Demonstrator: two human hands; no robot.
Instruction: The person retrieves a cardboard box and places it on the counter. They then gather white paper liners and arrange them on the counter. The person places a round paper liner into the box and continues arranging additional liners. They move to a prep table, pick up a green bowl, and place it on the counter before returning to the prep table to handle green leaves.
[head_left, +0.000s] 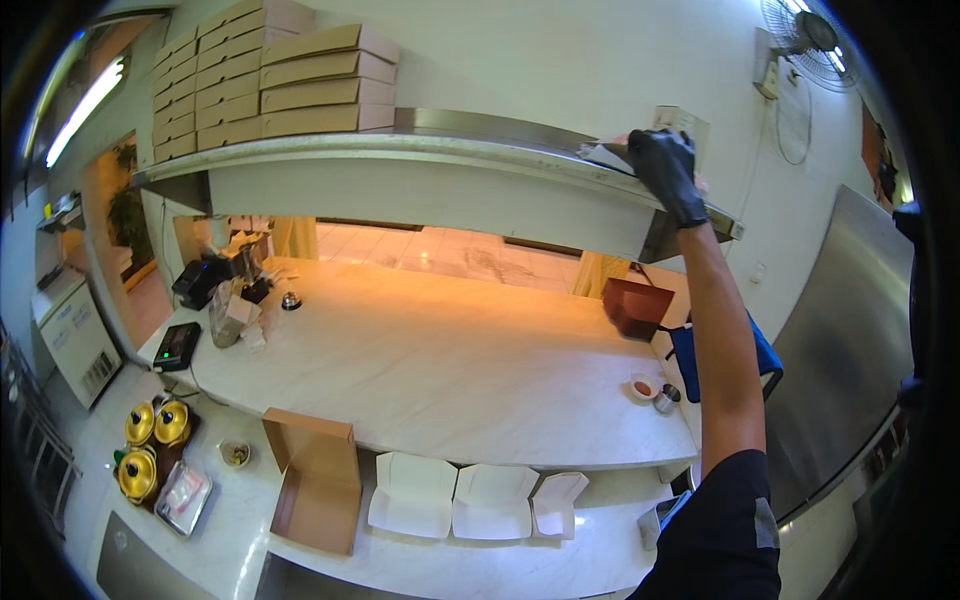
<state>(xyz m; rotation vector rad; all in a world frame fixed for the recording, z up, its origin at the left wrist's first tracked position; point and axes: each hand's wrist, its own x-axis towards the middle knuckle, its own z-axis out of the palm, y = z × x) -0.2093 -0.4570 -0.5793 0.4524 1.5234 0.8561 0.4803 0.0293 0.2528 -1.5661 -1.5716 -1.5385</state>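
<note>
My right hand, in a black glove, reaches up to the right end of a long wall shelf. Its fingers curl at a white plastic or paper packet, with pinkish wrapping showing around the glove. Whether they grip it is hidden by the hand. Behind the hand stands a pale carton. My left hand is out of view. On the lower counter before me, an open brown cardboard box stands beside two open white takeaway boxes and a smaller open white box.
Stacked cardboard boxes fill the shelf's left end. The raised marble-look counter carries a call bell, a sauce bowl and a metal cup. Lidded golden pots and a metal tray sit lower left.
</note>
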